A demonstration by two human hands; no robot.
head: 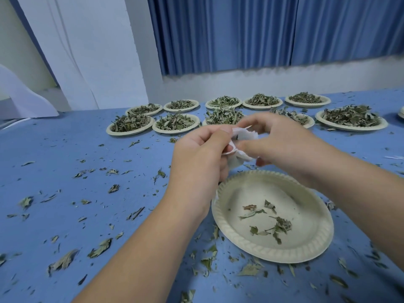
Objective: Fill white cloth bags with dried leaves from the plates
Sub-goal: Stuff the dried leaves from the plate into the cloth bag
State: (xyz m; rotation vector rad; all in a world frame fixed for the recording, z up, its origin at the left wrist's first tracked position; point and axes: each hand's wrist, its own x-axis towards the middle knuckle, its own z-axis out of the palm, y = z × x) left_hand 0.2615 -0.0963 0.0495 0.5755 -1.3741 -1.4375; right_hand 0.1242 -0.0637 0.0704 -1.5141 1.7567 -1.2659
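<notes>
**Both hands pinching one cloth bag**

Loose leaves (63, 261) litter the blue table (65, 149). The left hand (196, 156) and right hand (282, 145) together pinch a white bag (242, 136) above a nearly bare plate (271, 252). Filled plates (352, 118) line the far edge.

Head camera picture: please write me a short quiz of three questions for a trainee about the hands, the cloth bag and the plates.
1. True or false: the near round cream paper plate is heaped with dried leaves.
2. What do the left hand and the right hand grip together? A a metal spoon; B a small white cloth bag; C a paper cup.
3. Fill the gap: loose leaf scraps lie scattered on the ___ table cover.
Key: 1 false, only a few dried leaves lie on it; 2 B; 3 blue.
</notes>
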